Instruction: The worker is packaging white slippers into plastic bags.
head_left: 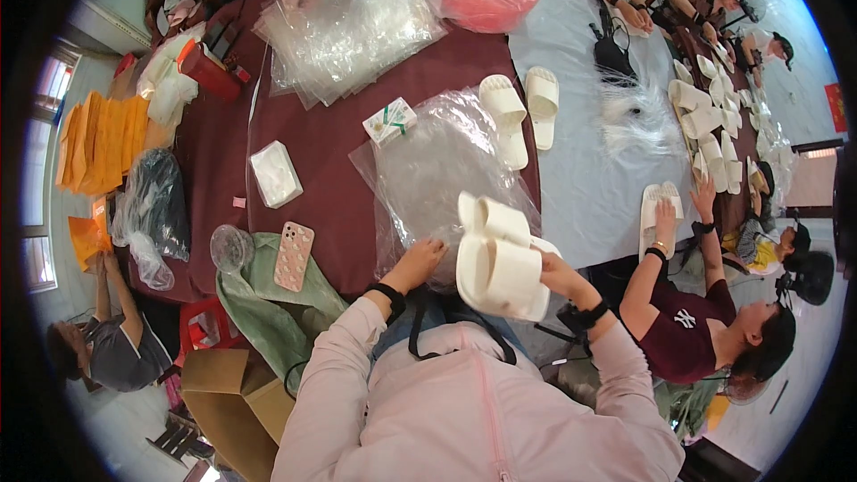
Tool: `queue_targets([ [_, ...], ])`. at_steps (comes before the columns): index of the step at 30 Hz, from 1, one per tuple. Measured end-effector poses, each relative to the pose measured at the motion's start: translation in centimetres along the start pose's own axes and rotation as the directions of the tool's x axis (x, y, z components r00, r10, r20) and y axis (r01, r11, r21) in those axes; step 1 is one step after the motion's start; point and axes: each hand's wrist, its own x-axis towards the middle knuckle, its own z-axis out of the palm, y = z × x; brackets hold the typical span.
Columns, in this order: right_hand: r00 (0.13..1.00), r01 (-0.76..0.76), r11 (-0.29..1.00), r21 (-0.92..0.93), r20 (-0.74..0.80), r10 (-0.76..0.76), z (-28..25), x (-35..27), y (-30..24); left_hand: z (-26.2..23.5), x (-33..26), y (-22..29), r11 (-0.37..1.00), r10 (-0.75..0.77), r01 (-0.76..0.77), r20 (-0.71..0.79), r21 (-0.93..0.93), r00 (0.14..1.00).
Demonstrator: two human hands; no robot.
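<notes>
Clearly the pair of cream foam slide sandals (pixel 498 259), held stacked together above the near edge of the table, looks light, thick-soled and slightly springy, matt rather than slippery, and not fragile; the sole edge or the wide strap seems the natural place to grip. The right hand (pixel 555 273) clasps the pair at its right side. The left hand (pixel 420 257) rests with loosely curled fingers on the clear, crinkly plastic bag (pixel 428 170) lying flat on the dark red tablecloth (pixel 326 161); it is thin, limp and slick. Near the left edge lie a pink patterned phone (pixel 294 255) and a green cloth (pixel 268 290).
</notes>
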Motion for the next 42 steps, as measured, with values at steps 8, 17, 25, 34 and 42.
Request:
queue_targets([
  [8, 0.960, -0.225, 0.974, 0.022, 0.177, 0.218, -2.9, -2.1, 4.5, -2.7, 3.5, 2.4, 0.978, -0.207, 0.206, -0.059, -0.016, 0.977],
  [17, 0.999, 0.042, 0.993, -0.114, 0.010, -0.042, -1.5, -0.8, 3.7, -4.6, 6.5, 3.3, 0.925, -0.319, 0.220, -0.315, -0.310, 0.894],
  [25, 0.853, 0.264, 0.383, -0.885, 0.029, -0.522, 0.8, 1.4, 3.7, -4.3, 7.1, 5.3, 0.973, -0.228, 0.226, -0.383, -0.051, 0.895],
  [34, 0.767, 0.333, 0.756, -0.564, -0.304, -0.565, 1.0, 4.1, 4.7, -5.5, 8.6, 9.6, 0.932, -0.343, 0.358, -0.168, 0.065, 0.924],
  [42, 0.802, 0.182, 0.956, -0.230, -0.527, -0.279, -1.5, 5.7, 6.4, -4.1, 7.3, 9.7, 0.914, -0.375, 0.400, -0.236, 0.066, 0.896],
])
